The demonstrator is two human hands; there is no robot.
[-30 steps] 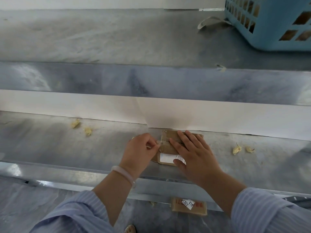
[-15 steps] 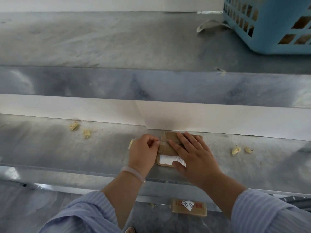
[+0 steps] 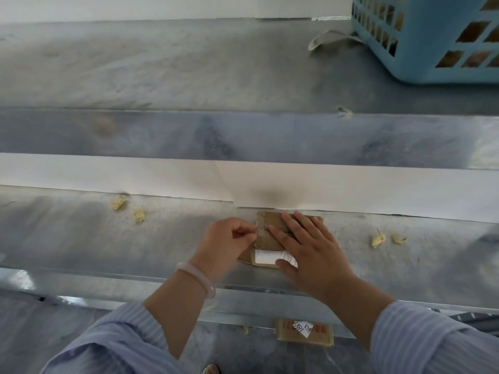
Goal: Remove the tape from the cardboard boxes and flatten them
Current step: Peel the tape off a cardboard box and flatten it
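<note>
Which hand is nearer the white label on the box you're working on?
Right. The right hand lies flat on the cardboard box, thumb touching the white label. The left hand pinches the tape at the box's left edge, just off the label.

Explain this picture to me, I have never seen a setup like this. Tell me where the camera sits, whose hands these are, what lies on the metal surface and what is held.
There is no machine here: a person works with bare hands, and the single camera sits on their head, looking forward and down. The right hand lies flat, fingers straight, pressing down a small cardboard box with a white label on a metal shelf. The left hand, with a bracelet on its wrist, pinches at the box's left edge, apparently a strip of tape. On the shelf lie yellowish scraps on both sides. A blue basket stands on the higher level at the far right, and a second box lies below the shelf.
</note>
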